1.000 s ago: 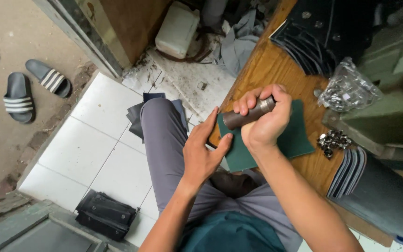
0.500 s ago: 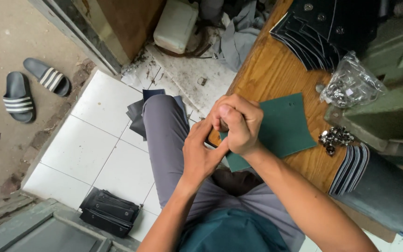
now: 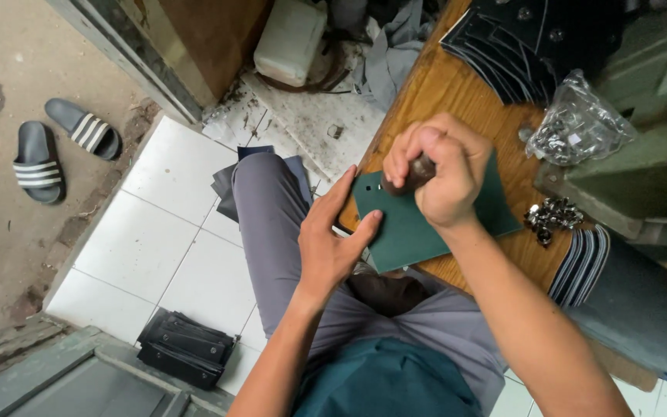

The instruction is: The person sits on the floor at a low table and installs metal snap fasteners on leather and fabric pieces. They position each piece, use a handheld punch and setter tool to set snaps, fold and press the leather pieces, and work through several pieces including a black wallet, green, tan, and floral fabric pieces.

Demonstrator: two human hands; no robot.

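Our right hand [image 3: 440,174] is fisted tight round a dark cylindrical punch tool [image 3: 417,171], its tip down on a green sheet [image 3: 426,224]. Our left hand [image 3: 332,239] is open and flat, fingers spread, pressing the sheet's near-left edge; it grips nothing.

The sheet lies on the wooden table [image 3: 457,100], overhanging its near edge above our lap, at about 7 o'clock from the tool.

Progress, as we judge it: one small pale hole shows in the sheet near its left corner, at 9 o'clock from the tool tip. The rest of the visible sheet is unmarked, so most of the punching looks undone. Whether a hole sits under the tool we cannot tell.

Counts, near to far:
- one black bundle of flat pieces [image 3: 185,347] on the floor tiles, 8 o'clock from our hands
- one green sheet, one punch tool
- one loose cluster of silver metal fittings [image 3: 553,216] on the table at 3 o'clock, too small to count
- one clear bag of the same fittings [image 3: 577,123] at 2 o'clock
- one fanned stack of dark cut pieces [image 3: 519,46] at 1 o'clock, number unclear
- one white plastic can [image 3: 291,38] at 11 o'clock
- two striped sandals [image 3: 59,147] at 9 o'clock, far left
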